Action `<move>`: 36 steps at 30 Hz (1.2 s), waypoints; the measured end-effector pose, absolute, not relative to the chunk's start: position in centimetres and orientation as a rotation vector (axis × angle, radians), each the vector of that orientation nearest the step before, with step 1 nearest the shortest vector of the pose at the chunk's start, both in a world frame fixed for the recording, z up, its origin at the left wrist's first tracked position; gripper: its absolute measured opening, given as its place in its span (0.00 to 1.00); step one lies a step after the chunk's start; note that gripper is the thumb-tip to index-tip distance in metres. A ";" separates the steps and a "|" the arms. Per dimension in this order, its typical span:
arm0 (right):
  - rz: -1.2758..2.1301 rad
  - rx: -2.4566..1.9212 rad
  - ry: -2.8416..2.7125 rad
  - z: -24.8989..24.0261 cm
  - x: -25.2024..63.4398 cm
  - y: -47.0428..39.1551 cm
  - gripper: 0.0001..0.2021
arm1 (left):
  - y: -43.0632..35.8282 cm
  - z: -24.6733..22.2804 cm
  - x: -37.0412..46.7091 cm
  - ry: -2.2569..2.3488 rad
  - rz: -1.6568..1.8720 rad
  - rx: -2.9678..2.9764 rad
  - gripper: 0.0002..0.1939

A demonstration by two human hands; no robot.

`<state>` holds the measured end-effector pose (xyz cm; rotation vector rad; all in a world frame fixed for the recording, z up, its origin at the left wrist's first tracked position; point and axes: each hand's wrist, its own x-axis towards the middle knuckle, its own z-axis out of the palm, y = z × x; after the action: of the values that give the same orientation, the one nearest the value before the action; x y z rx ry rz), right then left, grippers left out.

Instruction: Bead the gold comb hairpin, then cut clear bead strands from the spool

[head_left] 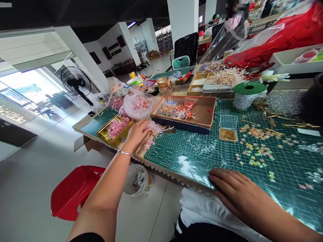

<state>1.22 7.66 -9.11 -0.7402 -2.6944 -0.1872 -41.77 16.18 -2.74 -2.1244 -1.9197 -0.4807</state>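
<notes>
My left hand (137, 133) is at the table's left part, its fingers closed round the near end of a pink beaded flower piece (154, 127). Just left of it a gold tray (103, 133) holds pink flowers. My right hand (233, 186) lies with fingers stretched at the front edge of the green cutting mat (174, 153), holding nothing. Beyond my left hand stands an open box (205, 127) with beaded sprigs inside. A small clear case of gold beads (228, 134) sits on the mat, with yellow and pink flower pieces (257, 154) to its right.
A green-topped spool (249, 88) and a red plastic-wrapped bundle (280, 43) stand at the back right. Plastic bags (138, 104) lie at the back left. Below the table edge are a waste bucket (137, 181) and a red stool (73, 191).
</notes>
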 end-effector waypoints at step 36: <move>0.077 -1.228 -2.541 -5.0 8.9 5.2 0.18 | 12.2 -5.4 -22.0 -1.394 -0.534 -2.702 0.18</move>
<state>8.89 5.19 -4.97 -1.2278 -2.5409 0.0772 -21.96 12.21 -5.37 -2.7024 -1.3939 -0.5339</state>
